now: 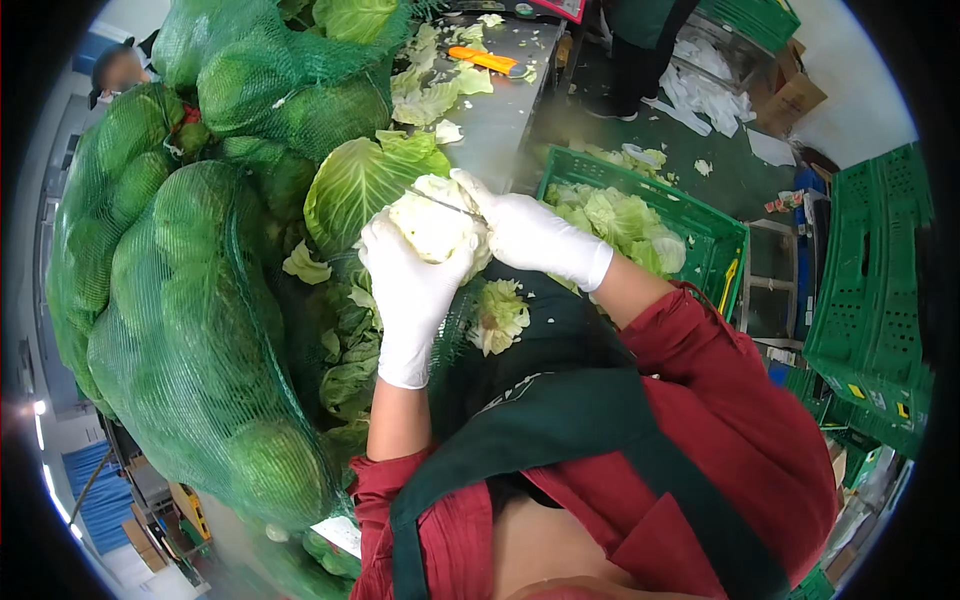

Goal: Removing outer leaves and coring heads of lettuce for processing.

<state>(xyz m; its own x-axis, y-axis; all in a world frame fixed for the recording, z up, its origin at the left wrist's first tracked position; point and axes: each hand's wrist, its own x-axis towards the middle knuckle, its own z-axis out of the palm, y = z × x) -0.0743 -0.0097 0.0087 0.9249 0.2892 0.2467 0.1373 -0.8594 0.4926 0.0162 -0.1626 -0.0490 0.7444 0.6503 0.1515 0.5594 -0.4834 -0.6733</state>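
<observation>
My left hand (pixel 412 289), in a white glove, grips a trimmed, pale cabbage head (pixel 426 229) from below and the side. In my right hand (pixel 536 232), also gloved, is a knife whose thin dark blade (pixel 442 202) lies against the top of the cabbage. The handle is hidden by my fingers. A large green cabbage leaf (pixel 349 199) spreads just behind the head. Below my hands, a loose piece of frilly leaf (pixel 501 315) rests against my dark apron, with more leaves (pixel 352 367) to the left.
Green mesh sacks (pixel 195 322) full of cabbages crowd the left side. Leaf scraps and an orange-handled tool (pixel 487 61) lie on the metal table (pixel 499 124). A green crate (pixel 649 184) at right holds leaves. Stacked crates (pixel 870 300) stand far right; a person (pixel 637 60) stands behind.
</observation>
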